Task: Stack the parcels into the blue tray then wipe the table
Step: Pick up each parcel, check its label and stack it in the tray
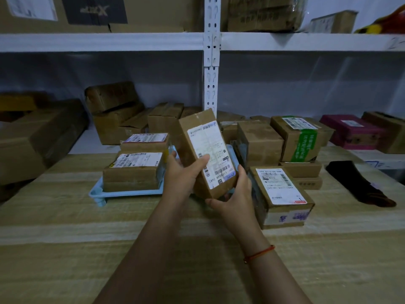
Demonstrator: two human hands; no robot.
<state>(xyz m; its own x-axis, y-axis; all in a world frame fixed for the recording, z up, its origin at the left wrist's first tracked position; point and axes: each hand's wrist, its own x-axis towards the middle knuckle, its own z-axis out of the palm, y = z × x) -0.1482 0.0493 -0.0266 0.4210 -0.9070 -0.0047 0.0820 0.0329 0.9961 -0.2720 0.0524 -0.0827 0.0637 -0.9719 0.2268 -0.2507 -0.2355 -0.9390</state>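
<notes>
I hold a brown cardboard parcel (203,150) with a white shipping label tilted up above the middle of the blue tray (96,190). My left hand (183,172) grips its left side, thumb on the label. My right hand (235,194) supports its lower right corner from beneath. Two labelled parcels (133,172) lie in the tray's left half, one behind the other. Another labelled parcel (282,194) rests on the wooden table just right of my right hand.
More boxes stand stacked at the right (300,139), one with green tape. A dark cloth (359,183) lies on the table at far right. A pink box (350,130) and large cartons (32,139) sit behind on the shelf. White shelving (211,62) rises behind.
</notes>
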